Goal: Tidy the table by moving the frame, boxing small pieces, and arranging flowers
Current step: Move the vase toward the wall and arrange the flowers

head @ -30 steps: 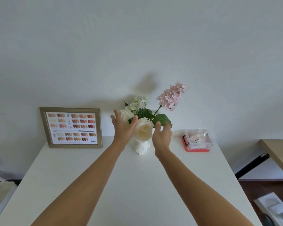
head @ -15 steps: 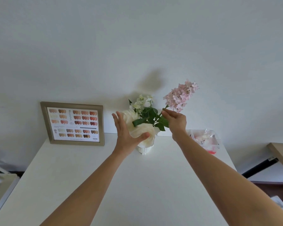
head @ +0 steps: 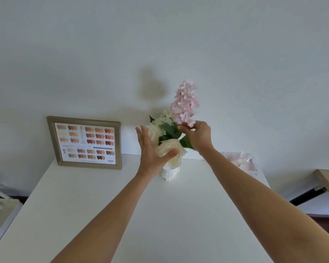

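Stem axis: pink sprig (head: 185, 103) near upright, bloom above the grip
Right hand (head: 199, 136): pinches sprig base
Left hand (head: 150, 154): cups white rose (head: 177, 161), thumb across

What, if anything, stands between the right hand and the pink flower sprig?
Nothing visible: the right hand pinches the pink flower sprig at its base, above the green leaves. The left hand holds the cream rose.

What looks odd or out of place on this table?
The cream rose sags over the vase rim, its petals squashed by the thumb of the left hand. The right hand pinches the pink sprig. Nothing looks spilled or broken.
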